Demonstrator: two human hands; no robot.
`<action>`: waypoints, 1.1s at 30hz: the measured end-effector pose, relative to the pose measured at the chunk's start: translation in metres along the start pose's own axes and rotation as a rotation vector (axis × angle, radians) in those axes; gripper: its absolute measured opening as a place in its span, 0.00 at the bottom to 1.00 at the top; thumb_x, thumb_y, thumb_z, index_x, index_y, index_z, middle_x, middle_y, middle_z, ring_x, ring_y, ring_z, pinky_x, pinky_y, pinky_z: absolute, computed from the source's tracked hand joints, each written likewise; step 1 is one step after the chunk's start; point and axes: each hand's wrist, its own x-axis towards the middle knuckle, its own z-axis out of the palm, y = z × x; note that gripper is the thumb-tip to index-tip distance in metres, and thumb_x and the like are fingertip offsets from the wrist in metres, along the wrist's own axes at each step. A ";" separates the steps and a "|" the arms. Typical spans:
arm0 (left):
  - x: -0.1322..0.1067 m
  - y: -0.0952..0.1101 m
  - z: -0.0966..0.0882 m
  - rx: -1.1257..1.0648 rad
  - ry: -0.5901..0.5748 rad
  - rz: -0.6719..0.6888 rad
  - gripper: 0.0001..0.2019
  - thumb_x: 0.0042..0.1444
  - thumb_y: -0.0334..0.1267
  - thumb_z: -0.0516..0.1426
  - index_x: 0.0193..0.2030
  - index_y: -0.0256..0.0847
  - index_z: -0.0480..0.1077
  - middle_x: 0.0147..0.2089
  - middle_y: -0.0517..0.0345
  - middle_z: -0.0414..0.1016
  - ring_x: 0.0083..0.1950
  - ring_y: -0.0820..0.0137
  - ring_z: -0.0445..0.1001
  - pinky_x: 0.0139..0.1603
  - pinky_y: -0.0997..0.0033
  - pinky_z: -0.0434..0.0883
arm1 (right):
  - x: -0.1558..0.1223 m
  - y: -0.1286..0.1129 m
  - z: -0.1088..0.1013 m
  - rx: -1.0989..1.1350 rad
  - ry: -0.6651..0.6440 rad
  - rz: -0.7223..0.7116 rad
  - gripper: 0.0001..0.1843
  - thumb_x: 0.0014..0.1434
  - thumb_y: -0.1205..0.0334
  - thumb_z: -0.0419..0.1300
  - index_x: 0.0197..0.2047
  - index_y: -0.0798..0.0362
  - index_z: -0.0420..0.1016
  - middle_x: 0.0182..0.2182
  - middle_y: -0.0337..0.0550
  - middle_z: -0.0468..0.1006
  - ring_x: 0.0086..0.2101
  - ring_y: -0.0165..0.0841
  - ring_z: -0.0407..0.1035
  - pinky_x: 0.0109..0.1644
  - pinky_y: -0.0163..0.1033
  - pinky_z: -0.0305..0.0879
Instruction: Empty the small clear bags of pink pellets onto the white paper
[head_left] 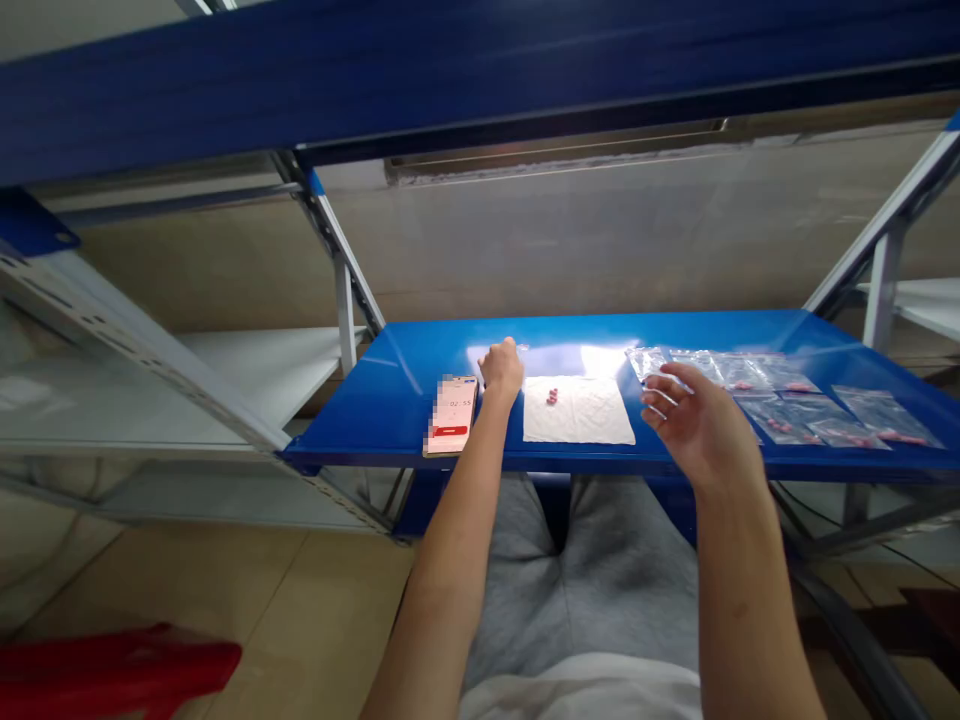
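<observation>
Reaching out over the blue shelf (405, 370), your left hand (501, 372) sits curled in a fist just past the phone (452, 415), beside the far left corner of the white sheet (581, 420). Its grip is closed, though I cannot tell whether anything is pinched inside. Your right hand (694, 425) hovers with the fingers spread and holds nothing, low over the shelf's front edge between the sheet and the clear bags (780, 405).

The small pink pieces (552, 396) lie loose in a tight cluster on the sheet, near its far edge. That is the weak point. They look light and round enough to roll, so a wrist dragging the sheet would likely scatter them, and the sheet's near edge lies close to the drop.

The phone also lies right at the front lip, touching distance from your left forearm, so a sideways nudge could tip it off. The bags overlap and look slippery, and a careless sweep of your open hand could shove several at once.
</observation>
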 end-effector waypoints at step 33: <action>-0.148 0.020 -0.053 -0.218 -0.004 0.428 0.30 0.59 0.43 0.66 0.68 0.48 0.67 0.67 0.51 0.72 0.74 0.52 0.63 0.73 0.43 0.60 | 0.000 0.049 0.024 -0.371 -0.451 0.101 0.17 0.48 0.51 0.72 0.35 0.52 0.76 0.32 0.48 0.86 0.35 0.40 0.81 0.37 0.39 0.74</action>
